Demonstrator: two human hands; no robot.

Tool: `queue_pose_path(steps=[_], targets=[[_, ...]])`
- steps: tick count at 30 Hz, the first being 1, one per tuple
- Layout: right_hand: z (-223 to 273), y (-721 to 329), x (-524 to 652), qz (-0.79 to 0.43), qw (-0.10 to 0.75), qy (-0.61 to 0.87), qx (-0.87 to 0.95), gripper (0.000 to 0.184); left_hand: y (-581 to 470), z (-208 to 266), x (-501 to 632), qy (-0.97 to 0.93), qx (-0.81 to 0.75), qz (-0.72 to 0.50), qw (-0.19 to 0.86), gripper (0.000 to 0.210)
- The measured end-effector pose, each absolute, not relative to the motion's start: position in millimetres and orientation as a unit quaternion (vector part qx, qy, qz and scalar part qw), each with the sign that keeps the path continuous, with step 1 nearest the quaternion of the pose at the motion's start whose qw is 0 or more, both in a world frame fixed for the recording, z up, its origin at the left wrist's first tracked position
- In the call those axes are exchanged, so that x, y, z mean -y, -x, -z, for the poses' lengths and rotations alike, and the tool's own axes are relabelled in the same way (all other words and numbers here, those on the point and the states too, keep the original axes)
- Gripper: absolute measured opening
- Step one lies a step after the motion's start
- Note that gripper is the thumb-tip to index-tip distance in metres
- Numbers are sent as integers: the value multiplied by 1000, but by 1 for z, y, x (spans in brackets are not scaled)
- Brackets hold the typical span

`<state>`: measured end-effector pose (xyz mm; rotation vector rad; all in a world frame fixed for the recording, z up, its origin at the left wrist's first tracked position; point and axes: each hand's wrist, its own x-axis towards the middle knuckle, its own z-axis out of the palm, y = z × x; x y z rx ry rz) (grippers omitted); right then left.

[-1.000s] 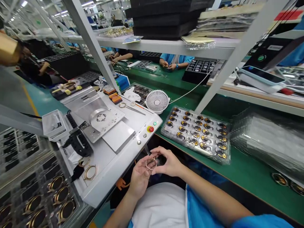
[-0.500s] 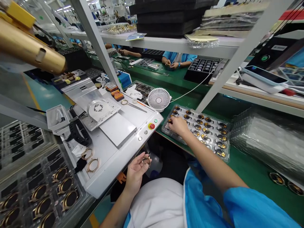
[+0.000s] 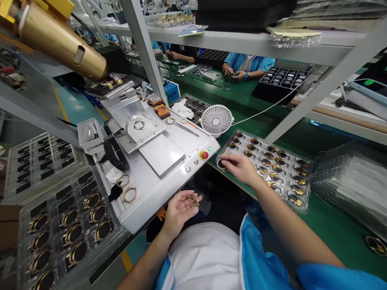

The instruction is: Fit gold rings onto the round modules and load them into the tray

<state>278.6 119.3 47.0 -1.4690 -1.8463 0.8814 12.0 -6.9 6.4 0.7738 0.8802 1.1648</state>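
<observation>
In my left hand (image 3: 179,211), palm turned up, lies a thin gold watch case ring (image 3: 194,202) held by the fingers near my lap. My right hand (image 3: 242,168) reaches to the near left corner of a clear plastic tray (image 3: 260,141). Its thumb and fingertips pinch a small dark round part with a pale rim (image 3: 221,164); whether the part still touches the tray cannot be made out. Several dark round parts with orange faces and short tails (image 3: 274,176) sit in the tray's pockets.
A white machine bed (image 3: 169,193) with a red stop button (image 3: 204,155) stands left, with two gold rings (image 3: 130,195) and tweezers (image 3: 186,129) on it. A fan (image 3: 216,120) stands behind. Trays of gold watch cases (image 3: 72,233) lie left, stacked clear trays (image 3: 347,189) right. Co-workers sit opposite.
My right hand has drawn back slightly toward the tray's near corner, and a round part now shows in its fingertips. My left hand keeps the gold ring. The view has shifted left.
</observation>
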Motion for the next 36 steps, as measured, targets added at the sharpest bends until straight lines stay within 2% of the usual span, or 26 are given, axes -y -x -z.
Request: queue_pose_path(steps=[2, 4, 7, 11, 14, 19, 22, 24, 27, 32, 34, 36], targets=[[-50, -262, -94, -422, 400, 439, 685, 23, -16, -16, 2, -359, -353, -504, 702, 57], [-53, -245, -74, -441, 436, 369, 692, 14, -17, -25, -4, -368, -304, -482, 734, 71], [-59, -226, -58, -399, 443, 323, 735, 10, -13, -33, -8, -363, -263, -452, 771, 82], [-66, -210, -64, -359, 399, 292, 792, 12, 2, -34, -6, -336, -287, -445, 779, 82], [-70, -192, -87, -377, 379, 327, 779, 14, 12, -33, -2, -306, -322, -493, 748, 81], [-75, -149, -146, -457, 332, 509, 650, 12, 21, -36, 7, -324, -366, -527, 695, 90], [-77, -138, -167, -437, 303, 567, 629, 13, 25, -38, 16, -363, -372, -545, 658, 93], [-76, -140, -165, -403, 325, 590, 620, 21, 27, -39, 21, -397, -380, -548, 631, 95], [-68, -151, -139, -418, 386, 565, 598, 28, 25, -37, 27, -465, -413, -531, 576, 100], [-53, -158, -75, -626, 403, 396, 538, 45, 6, -29, 23, -592, -453, -488, 456, 105], [-50, -159, -63, -634, 431, 387, 513, 49, -2, -28, 20, -600, -450, -476, 458, 101], [-51, -162, -61, -627, 452, 397, 495, 44, -6, -30, 17, -592, -439, -473, 483, 96]])
